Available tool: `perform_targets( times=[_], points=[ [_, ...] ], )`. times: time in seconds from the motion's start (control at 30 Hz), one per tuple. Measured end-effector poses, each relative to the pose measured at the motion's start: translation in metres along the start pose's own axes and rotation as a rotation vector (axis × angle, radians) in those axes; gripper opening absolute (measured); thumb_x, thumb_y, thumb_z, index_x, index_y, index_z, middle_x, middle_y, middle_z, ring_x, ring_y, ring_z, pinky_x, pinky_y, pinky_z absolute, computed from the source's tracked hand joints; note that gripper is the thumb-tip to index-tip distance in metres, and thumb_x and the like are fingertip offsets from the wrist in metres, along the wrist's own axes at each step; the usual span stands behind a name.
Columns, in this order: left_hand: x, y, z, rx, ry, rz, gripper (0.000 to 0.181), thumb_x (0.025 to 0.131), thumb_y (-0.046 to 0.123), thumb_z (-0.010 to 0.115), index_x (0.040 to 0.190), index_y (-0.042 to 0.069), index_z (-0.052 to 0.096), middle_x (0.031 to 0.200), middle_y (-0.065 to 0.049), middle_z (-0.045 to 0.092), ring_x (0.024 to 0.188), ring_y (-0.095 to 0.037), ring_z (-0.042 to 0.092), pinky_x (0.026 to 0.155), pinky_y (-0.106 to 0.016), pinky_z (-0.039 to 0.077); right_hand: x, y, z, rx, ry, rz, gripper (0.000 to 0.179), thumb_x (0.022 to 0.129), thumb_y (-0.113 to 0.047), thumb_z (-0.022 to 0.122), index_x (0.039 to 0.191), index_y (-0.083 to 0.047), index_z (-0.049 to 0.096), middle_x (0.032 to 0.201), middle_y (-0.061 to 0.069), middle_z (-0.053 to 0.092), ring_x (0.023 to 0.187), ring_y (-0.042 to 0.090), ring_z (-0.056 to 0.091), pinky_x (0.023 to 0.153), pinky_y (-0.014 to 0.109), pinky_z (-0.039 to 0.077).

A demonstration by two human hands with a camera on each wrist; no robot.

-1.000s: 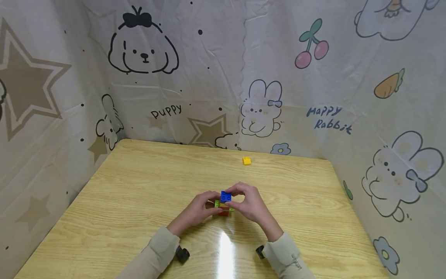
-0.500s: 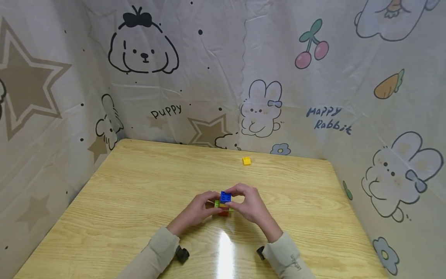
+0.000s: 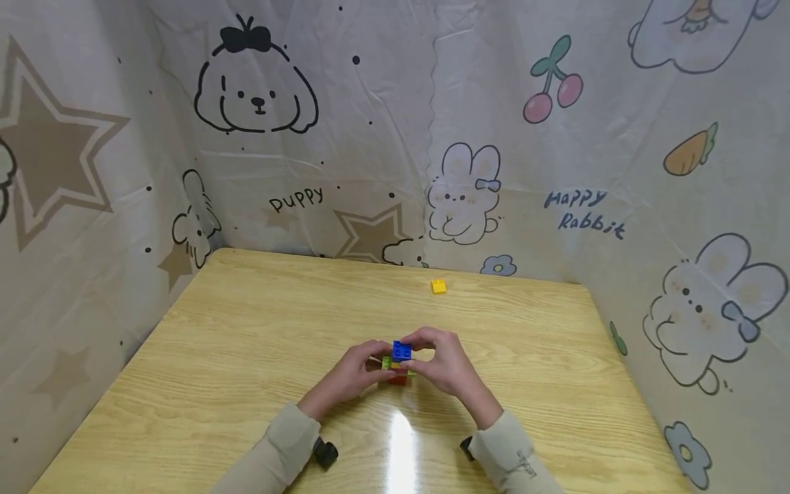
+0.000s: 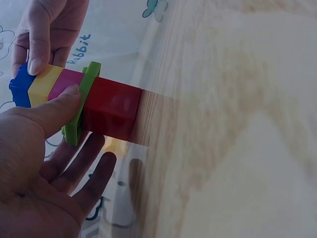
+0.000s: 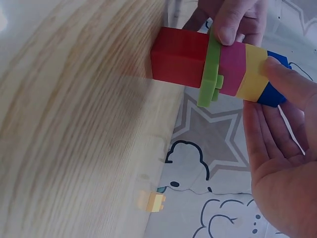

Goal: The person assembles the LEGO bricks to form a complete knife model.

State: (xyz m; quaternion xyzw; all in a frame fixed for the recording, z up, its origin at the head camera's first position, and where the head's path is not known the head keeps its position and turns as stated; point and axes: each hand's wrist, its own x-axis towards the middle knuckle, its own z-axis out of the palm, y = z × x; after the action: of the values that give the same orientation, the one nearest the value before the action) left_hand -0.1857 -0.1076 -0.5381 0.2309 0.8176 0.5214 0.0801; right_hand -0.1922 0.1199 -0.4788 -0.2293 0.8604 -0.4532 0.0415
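A tower of toy building bricks stands upright on the wooden table. From the bottom up come a red brick [image 4: 113, 108], a thin green plate [image 5: 211, 62] jutting past the sides, a magenta brick [image 5: 233, 69], a yellow brick [image 5: 253, 74] and, on top, a blue brick [image 3: 402, 350]. My left hand [image 3: 353, 372] holds the tower low, its thumb on the magenta brick beside the green plate. Higher up, my right hand [image 3: 446, 360] pinches the tower between thumb and fingers, the thumb where yellow meets blue.
A loose yellow brick [image 3: 438, 287] lies near the back edge of the wooden table [image 3: 259, 309]. Behind and beside the table hangs a pale cloth [image 3: 382, 89] printed with cartoon animals. Black straps [image 3: 325, 453] show at the cuffs.
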Motion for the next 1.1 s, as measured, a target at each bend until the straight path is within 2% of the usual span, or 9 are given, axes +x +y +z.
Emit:
perform_targets(
  times=[0.33, 0.5, 0.77, 1.1],
  points=[
    [-0.003, 0.000, 0.000, -0.009, 0.014, -0.025, 0.031, 0.099, 0.024, 0.072, 0.130, 0.023, 0.069, 0.125, 0.001, 0.068, 0.110, -0.018, 0.066, 0.092, -0.028, 0.058, 0.001, 0.003, 0.003, 0.002, -0.004, -0.012, 0.028, 0.086, -0.007, 0.084, 0.113, -0.012, 0.076, 0.111, 0.004, 0.076, 0.104, 0.031, 0.073, 0.098, 0.056, 0.056],
    [-0.001, 0.000, 0.001, -0.001, 0.015, -0.019, 0.032, 0.099, 0.024, 0.072, 0.130, 0.023, 0.069, 0.126, 0.001, 0.068, 0.112, -0.018, 0.065, 0.093, -0.030, 0.058, 0.001, 0.003, 0.001, 0.002, -0.006, -0.014, 0.029, 0.087, -0.007, 0.084, 0.114, -0.012, 0.076, 0.111, 0.005, 0.076, 0.104, 0.032, 0.073, 0.098, 0.057, 0.056],
    [0.001, 0.000, 0.002, -0.008, 0.007, -0.016, 0.032, 0.099, 0.023, 0.072, 0.131, 0.022, 0.068, 0.129, 0.001, 0.069, 0.114, -0.018, 0.065, 0.094, -0.033, 0.059, 0.000, 0.009, 0.001, 0.091, 0.003, 0.008, 0.029, 0.087, -0.005, 0.083, 0.114, -0.014, 0.076, 0.112, 0.005, 0.076, 0.105, 0.033, 0.072, 0.097, 0.059, 0.056],
    [0.001, -0.001, 0.003, -0.006, 0.019, -0.008, 0.033, 0.098, 0.021, 0.073, 0.130, 0.019, 0.069, 0.128, -0.001, 0.069, 0.113, -0.019, 0.065, 0.093, -0.029, 0.058, -0.001, 0.012, 0.001, 0.122, 0.007, 0.006, 0.029, 0.087, -0.010, 0.084, 0.115, -0.016, 0.077, 0.113, 0.004, 0.075, 0.103, 0.025, 0.072, 0.096, 0.056, 0.057]
  ],
)
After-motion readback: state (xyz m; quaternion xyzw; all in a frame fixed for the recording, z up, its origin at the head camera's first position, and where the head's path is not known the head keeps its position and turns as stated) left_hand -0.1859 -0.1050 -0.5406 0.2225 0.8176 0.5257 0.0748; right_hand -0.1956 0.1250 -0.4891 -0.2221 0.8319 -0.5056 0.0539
